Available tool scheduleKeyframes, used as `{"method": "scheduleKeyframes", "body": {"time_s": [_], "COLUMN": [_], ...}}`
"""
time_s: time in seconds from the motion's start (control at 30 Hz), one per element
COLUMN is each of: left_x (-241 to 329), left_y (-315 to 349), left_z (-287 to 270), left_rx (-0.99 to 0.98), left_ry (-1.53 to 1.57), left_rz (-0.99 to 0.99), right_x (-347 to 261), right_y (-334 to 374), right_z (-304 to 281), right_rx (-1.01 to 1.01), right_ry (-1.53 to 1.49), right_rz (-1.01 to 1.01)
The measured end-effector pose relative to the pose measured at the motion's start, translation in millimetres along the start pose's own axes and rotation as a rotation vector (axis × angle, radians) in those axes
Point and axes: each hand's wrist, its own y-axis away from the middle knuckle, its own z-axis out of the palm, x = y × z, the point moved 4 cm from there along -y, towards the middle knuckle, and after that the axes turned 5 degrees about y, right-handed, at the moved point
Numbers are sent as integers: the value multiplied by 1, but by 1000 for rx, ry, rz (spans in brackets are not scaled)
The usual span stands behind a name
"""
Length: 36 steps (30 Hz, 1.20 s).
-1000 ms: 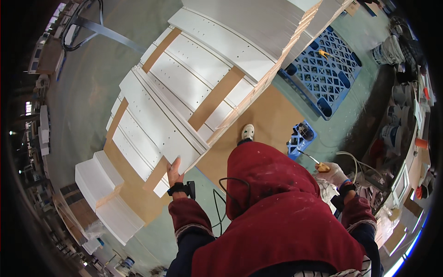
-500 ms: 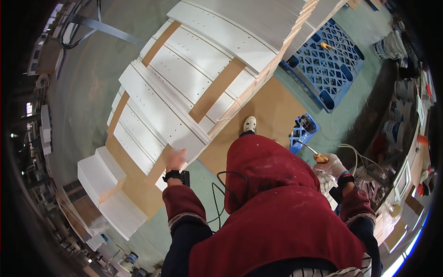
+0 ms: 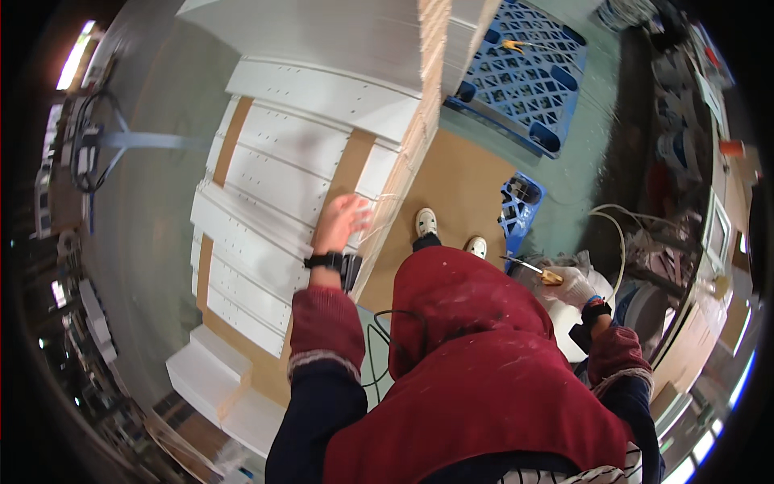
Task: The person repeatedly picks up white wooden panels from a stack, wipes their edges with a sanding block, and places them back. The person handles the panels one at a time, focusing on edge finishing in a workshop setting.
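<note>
Left hand (image 3: 343,222) spread over white panels (image 3: 282,145), right hand (image 3: 574,286) gripping yellow-handled tool (image 3: 550,277), blue pallet (image 3: 522,81), green floor (image 3: 576,189)

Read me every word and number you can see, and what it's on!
No text is clear enough to quote.
Small blue plastic lattice piece: pale marks, too small and blurred to read.
Pale round buckets at right: coloured patches, too blurred to read.
Long white flat boards: dark dots, no letters I can make out.
Yellow-handled metal tool in the right hand: none I can make out.
</note>
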Motion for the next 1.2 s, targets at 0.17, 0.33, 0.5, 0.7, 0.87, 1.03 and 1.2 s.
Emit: {"method": "scheduleKeyframes", "body": {"time_s": [0.17, 0.33, 0.5, 0.7, 0.87, 1.03, 1.2], "left_x": [32, 31, 23, 2, 5, 17, 52], "left_y": [-103, -132, -130, -126, -119, -119, -45], "left_z": [81, 110, 101, 29, 15, -19, -34], "left_rx": [115, 482, 480, 234, 253, 176, 274], "left_ry": [176, -175, -243, 190, 718, 658, 59], "left_rz": [-66, -19, 234, 242, 151, 218, 523], "right_x": [-30, -29, -17, -11, -16, -15, -8], "right_y": [19, 35, 41, 36, 31, 30, 26], "right_z": [-2, 13, 39, 44, 27, 1, -6], "right_rx": [59, 67, 106, 112, 55, 65, 84], "right_ry": [20, -69, -134, -114, -97, -51, -18], "right_rz": [46, 99, 148, 152, 170, 92, 21]}}
